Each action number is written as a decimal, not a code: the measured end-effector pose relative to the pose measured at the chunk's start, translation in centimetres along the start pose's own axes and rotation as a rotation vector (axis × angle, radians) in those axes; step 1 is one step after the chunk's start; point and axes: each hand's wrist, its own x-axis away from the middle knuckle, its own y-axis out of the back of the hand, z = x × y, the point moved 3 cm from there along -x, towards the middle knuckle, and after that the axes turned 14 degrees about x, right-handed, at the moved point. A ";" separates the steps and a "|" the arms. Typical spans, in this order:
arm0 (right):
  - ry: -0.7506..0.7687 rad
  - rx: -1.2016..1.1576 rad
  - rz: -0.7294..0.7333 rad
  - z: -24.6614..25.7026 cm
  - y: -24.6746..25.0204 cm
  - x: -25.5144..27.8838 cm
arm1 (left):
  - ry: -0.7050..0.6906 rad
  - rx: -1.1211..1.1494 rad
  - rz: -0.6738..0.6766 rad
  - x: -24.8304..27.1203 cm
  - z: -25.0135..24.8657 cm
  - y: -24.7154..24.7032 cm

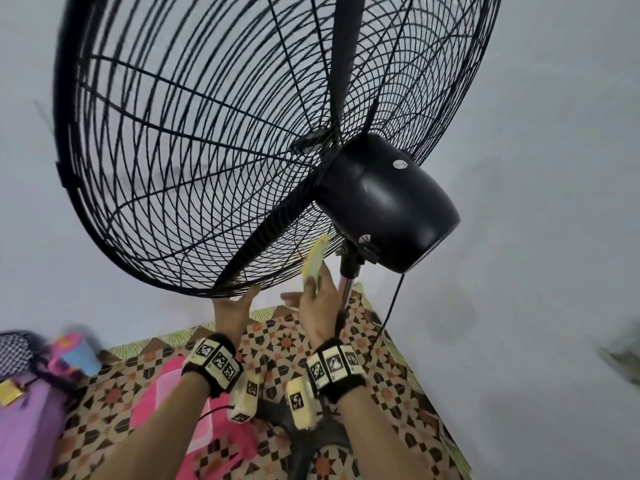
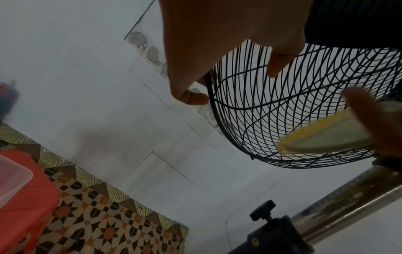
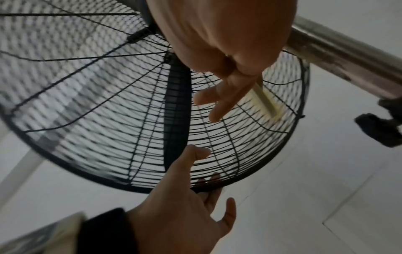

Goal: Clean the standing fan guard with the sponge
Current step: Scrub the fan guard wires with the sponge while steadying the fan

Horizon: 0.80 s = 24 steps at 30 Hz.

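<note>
The black wire fan guard [image 1: 194,161] tilts overhead, with the black motor housing [image 1: 384,202] behind it. My left hand [image 1: 242,297] grips the guard's bottom rim. In the right wrist view its thumb lies on one side of the rim and its fingers [image 3: 210,180] on the other. My right hand [image 1: 313,292] holds a yellow-green sponge [image 1: 315,261] upright against the lower rear wires, close to the pole. The sponge [image 2: 326,137] and guard [image 2: 272,106] also show in the left wrist view. In the right wrist view the sponge [image 3: 265,101] touches the guard [image 3: 108,103].
The steel pole [image 1: 346,282] with its black clamp knob [image 2: 263,209] rises just right of my right hand. A power cord [image 1: 394,299] hangs from the motor. A pink plastic stool [image 2: 28,197] carrying a clear container [image 2: 13,178] stands on the patterned floor [image 1: 391,368]. A white wall is behind the fan.
</note>
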 end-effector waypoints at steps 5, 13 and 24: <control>0.074 0.096 0.035 -0.2 0.8 2.3 | -0.003 -0.010 0.002 0.3 0.2 0.1; -0.009 0.095 -0.066 1.3 0.1 -0.4 | 0.027 -0.027 0.003 -0.2 0.2 0.2; -0.119 -0.130 -0.114 2.4 0.2 -0.1 | 0.015 0.009 0.017 0.2 -0.1 0.0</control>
